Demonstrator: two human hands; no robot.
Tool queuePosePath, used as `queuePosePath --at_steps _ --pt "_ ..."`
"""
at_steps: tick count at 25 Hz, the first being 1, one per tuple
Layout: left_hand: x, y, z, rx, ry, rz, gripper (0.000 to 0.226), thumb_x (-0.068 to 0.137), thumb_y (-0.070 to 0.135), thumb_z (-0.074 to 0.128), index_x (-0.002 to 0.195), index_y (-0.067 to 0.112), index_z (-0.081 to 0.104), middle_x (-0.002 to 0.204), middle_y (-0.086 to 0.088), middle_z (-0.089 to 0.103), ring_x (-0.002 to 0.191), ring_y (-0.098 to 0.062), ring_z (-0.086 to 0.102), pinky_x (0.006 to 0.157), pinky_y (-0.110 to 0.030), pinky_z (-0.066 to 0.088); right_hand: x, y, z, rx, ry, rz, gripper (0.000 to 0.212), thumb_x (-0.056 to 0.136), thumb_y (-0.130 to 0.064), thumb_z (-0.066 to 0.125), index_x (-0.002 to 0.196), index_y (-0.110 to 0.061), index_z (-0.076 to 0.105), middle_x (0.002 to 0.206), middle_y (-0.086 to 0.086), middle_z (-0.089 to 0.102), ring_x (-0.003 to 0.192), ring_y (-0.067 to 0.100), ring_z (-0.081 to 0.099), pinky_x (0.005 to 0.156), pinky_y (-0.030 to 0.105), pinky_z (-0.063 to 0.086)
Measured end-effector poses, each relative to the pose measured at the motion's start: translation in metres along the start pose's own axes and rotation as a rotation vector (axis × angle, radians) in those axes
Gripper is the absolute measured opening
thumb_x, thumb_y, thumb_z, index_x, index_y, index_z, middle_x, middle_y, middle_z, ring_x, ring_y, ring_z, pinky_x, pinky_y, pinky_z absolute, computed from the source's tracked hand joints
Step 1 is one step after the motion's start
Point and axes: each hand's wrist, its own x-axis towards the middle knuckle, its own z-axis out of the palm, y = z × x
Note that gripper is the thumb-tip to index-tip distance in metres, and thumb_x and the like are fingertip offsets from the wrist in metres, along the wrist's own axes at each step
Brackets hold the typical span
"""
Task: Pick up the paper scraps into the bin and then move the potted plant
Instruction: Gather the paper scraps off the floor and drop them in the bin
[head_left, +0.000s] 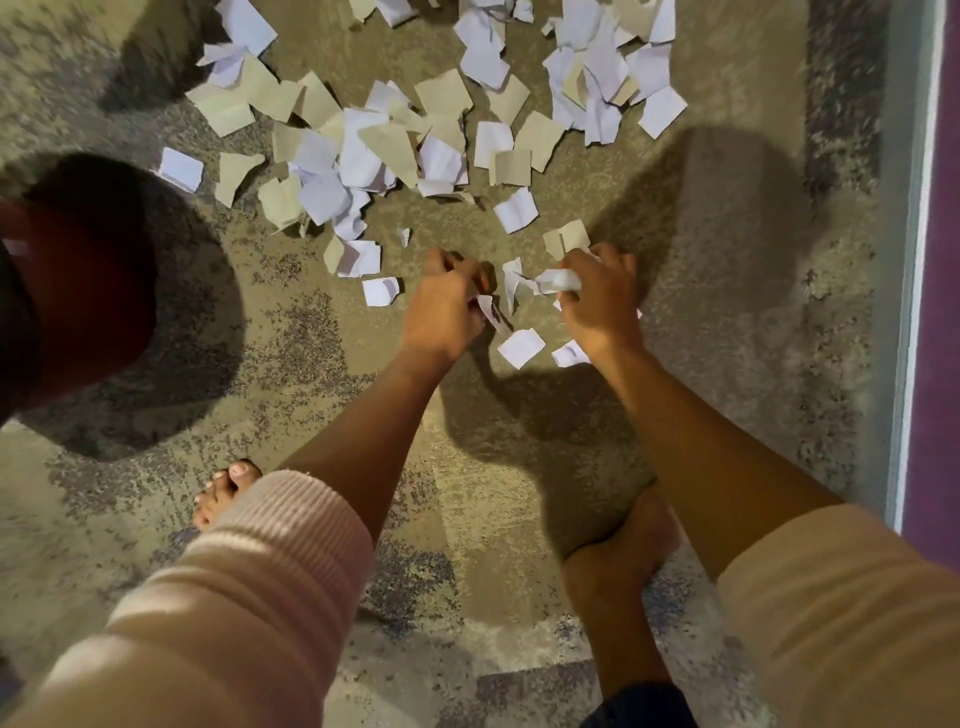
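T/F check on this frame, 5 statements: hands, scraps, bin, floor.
1. Both hands are down among the paper scraps. True: the left hand and right hand are each closed on white scraps.
2. The floor has been cleared of paper. False: a wide scatter of white and beige scraps lies on the carpet beyond the hands.
3. The dark red bin stands at the person's left. True.
4. The person wears shoes. False: the left foot and right foot are bare.
5. The potted plant sits between the hands. False: no plant is in view.
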Motion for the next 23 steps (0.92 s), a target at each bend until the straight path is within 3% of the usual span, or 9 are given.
queuePosePath --at_steps 3,7,12,17,23 --pt "-0.017 -0.006 -0.020 -0.060 0.026 -0.037 0.036 0.080 0.003 0.065 0.114 0.012 0.063 0.125 -0.015 0.043 0.103 -0.036 0.058 0.091 -0.042 0.051 -0.010 -0.021 -0.012 0.025 0.031 -0.018 0.027 0.082 -0.002 0.064 0.108 -0.012 0.065 0.116 0.015 0.056 0.108 0.033 0.044 0.081 0.031 0.038" --pt "-0.043 -0.012 -0.056 -0.124 0.104 -0.079 0.032 0.081 0.002 0.061 0.109 0.017 0.063 0.122 -0.012 0.044 0.099 -0.032 0.059 0.087 -0.042 0.052 -0.026 -0.064 -0.024 0.090 0.046 -0.017 0.027 0.082 -0.003 0.066 0.109 -0.011 0.065 0.117 0.015 0.057 0.110 0.033 0.045 0.090 0.041 0.044" --pt "-0.084 -0.032 -0.116 -0.179 0.182 -0.118 0.030 0.082 0.003 0.061 0.109 0.016 0.062 0.120 -0.009 0.042 0.099 -0.030 0.057 0.088 -0.040 0.052 -0.048 -0.136 -0.035 0.064 0.022 -0.072 0.029 0.082 -0.006 0.066 0.110 -0.011 0.065 0.117 0.015 0.059 0.112 0.036 0.049 0.101 0.040 0.034" --pt "-0.120 -0.058 -0.185 -0.187 0.267 -0.150 0.024 0.083 0.007 0.064 0.105 0.017 0.061 0.114 -0.007 0.042 0.093 -0.028 0.057 0.081 -0.043 0.053 -0.073 -0.231 -0.046 0.049 -0.014 -0.108 0.033 0.083 -0.008 0.067 0.116 -0.014 0.063 0.127 0.013 0.055 0.117 0.036 0.045 0.093 0.040 0.041" --pt "-0.157 -0.077 -0.272 -0.253 0.453 -0.175 0.023 0.082 0.006 0.062 0.103 0.013 0.062 0.109 -0.004 0.042 0.085 -0.025 0.056 0.073 -0.044 0.053 -0.103 -0.352 -0.068 0.131 0.052 -0.316 0.025 0.081 -0.005 0.065 0.106 -0.010 0.067 0.111 0.014 0.061 0.101 0.032 0.049 0.078 0.035 0.044"
